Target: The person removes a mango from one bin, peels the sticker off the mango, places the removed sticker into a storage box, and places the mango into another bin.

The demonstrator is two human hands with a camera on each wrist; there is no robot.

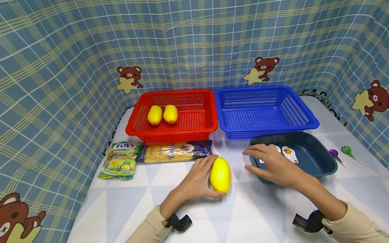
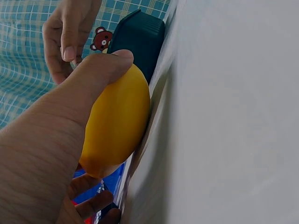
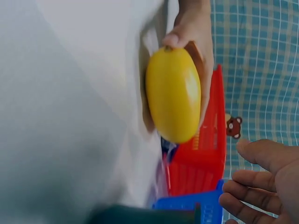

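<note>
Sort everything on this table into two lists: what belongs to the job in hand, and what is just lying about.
In hand:
- left hand gripping a yellow mango
- red basket holding two more mangoes
- right hand over the dark tray

Lying about:
- blue basket
- Fox's candy bag
- purple packet
- two lollipops

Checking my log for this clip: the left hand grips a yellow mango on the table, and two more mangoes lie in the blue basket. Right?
Not quite. The left hand does grip the yellow mango, but the head view shows the two other mangoes lying in the red basket; the blue basket holds none.
</note>
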